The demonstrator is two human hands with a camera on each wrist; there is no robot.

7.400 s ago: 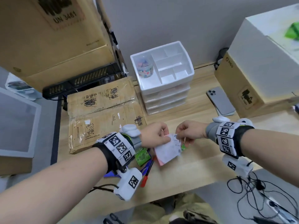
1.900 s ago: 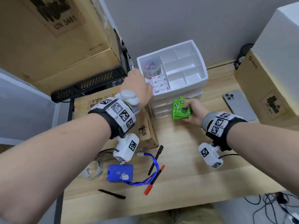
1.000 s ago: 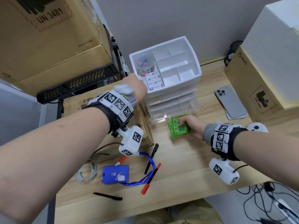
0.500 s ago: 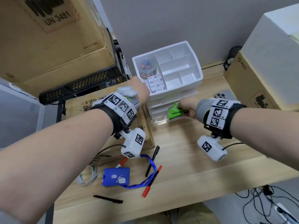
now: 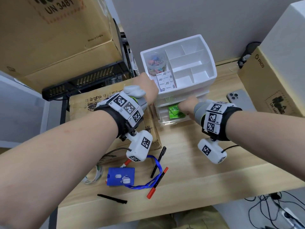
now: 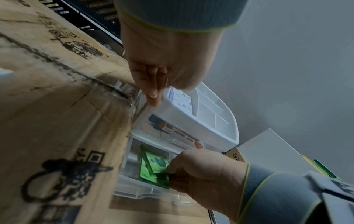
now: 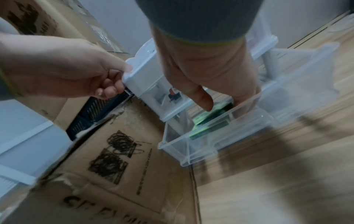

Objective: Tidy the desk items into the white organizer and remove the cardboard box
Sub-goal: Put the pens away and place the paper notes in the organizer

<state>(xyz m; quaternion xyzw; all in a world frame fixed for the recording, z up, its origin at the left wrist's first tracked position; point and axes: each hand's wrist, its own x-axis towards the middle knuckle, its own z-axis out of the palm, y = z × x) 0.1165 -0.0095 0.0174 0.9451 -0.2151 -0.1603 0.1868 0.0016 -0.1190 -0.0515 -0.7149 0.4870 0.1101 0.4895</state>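
Observation:
The white organizer (image 5: 206, 80) stands at the back of the desk, with a jar of pins (image 5: 156, 64) and a notes pack (image 5: 165, 80) in its top tray. My left hand (image 5: 146, 86) grips its front left corner, thumb on the rim (image 7: 132, 72). A clear drawer (image 7: 210, 144) is pulled out. My right hand (image 5: 188, 106) holds green packets (image 5: 175, 111) inside that drawer, thumb on top (image 7: 205, 100). The drawer above holds a marker (image 6: 176, 133). The flat cardboard box (image 5: 99, 103) lies left of the organizer, under my left wrist.
On the desk front lie a blue badge holder with lanyard (image 5: 121, 176), a black pen (image 5: 158, 161), a red-capped pen (image 5: 157, 183), another black pen (image 5: 112, 198) and a tape roll (image 5: 93, 176). A phone (image 5: 239, 100) and a brown box (image 5: 272, 90) sit at the right.
My right hand carried the green packets from the desk in front of the organizer up into the pulled-out drawer. My left hand stayed on the organizer's corner.

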